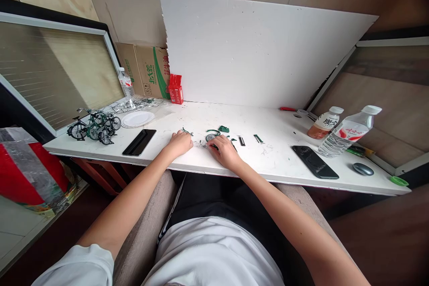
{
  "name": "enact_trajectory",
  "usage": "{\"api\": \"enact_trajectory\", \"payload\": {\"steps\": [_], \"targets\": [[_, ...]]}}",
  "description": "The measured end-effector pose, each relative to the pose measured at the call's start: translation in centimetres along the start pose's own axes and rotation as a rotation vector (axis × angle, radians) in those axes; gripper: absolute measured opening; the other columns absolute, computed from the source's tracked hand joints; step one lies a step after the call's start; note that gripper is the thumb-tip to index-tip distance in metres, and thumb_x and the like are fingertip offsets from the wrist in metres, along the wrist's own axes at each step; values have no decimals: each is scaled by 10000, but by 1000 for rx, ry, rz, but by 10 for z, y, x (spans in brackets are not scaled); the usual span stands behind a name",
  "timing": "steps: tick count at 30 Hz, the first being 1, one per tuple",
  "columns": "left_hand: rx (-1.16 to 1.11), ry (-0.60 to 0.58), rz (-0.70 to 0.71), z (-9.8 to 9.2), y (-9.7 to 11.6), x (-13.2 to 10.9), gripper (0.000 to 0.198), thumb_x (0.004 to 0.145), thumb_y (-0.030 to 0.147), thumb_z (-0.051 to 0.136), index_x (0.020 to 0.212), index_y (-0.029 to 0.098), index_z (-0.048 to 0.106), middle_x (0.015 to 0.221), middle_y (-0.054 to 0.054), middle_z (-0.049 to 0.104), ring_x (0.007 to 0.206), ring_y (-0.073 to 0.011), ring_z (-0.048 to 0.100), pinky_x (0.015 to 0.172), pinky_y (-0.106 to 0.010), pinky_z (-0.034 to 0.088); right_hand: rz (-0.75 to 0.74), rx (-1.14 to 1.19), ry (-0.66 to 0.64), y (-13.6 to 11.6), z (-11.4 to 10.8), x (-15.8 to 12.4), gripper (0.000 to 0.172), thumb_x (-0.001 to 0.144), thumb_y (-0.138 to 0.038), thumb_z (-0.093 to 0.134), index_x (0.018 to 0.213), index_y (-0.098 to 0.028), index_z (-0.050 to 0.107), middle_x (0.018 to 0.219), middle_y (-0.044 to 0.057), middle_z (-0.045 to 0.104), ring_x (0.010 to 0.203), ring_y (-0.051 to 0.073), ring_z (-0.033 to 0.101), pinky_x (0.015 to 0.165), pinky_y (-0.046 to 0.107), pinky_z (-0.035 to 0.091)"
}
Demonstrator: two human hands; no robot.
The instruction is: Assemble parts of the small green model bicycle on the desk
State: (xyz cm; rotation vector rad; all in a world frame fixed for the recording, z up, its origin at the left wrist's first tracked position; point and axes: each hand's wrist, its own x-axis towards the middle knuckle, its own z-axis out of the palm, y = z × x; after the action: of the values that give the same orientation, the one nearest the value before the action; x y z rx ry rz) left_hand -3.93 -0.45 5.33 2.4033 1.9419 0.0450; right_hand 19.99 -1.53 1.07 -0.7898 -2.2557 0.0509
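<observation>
My left hand (180, 144) rests on the white table with its fingers curled closed; whatever they hold, if anything, is hidden. Just beyond its knuckles lies a thin dark green piece (187, 132) that looks like model bicycle handlebars. My right hand (225, 153) is closed in a pinch beside a small spoked wheel (211, 136), and what sits between its fingertips is too small to make out. Tiny grey bits (202, 144) lie between the hands. Past the right hand are a green moulded part (224, 129), a small black part (241, 141) and a green strip (258, 139).
Small model bicycles (95, 126) stand at the left, near a white plate (137, 119) and a phone (139, 142). Another phone (315, 161), a water bottle (348, 134), a drink bottle (324, 123) and a mouse (363, 169) are on the right. A white board (261, 53) leans behind.
</observation>
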Motion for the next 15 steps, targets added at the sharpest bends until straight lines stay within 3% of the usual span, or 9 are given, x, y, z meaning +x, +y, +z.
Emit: {"api": "enact_trajectory", "payload": {"steps": [10, 15], "targets": [[22, 25, -8, 0, 18, -8, 345, 982, 176, 442, 1067, 117, 771, 1194, -253, 761, 1286, -418, 558, 1099, -550, 381, 9, 20, -23, 0, 0, 0, 125, 1090, -214, 562, 1098, -227, 686, 1036, 98, 747, 984, 281, 641, 902, 441, 541], [-6, 24, 3, 1, 16, -6, 314, 964, 196, 471, 986, 142, 780, 1114, -248, 768, 1248, -428, 574, 1087, -549, 385, 3, 62, -33, 0, -1, 1, 104, 1084, -233, 588, 1089, -228, 692, 1024, 95, 750, 982, 278, 643, 888, 435, 552]]}}
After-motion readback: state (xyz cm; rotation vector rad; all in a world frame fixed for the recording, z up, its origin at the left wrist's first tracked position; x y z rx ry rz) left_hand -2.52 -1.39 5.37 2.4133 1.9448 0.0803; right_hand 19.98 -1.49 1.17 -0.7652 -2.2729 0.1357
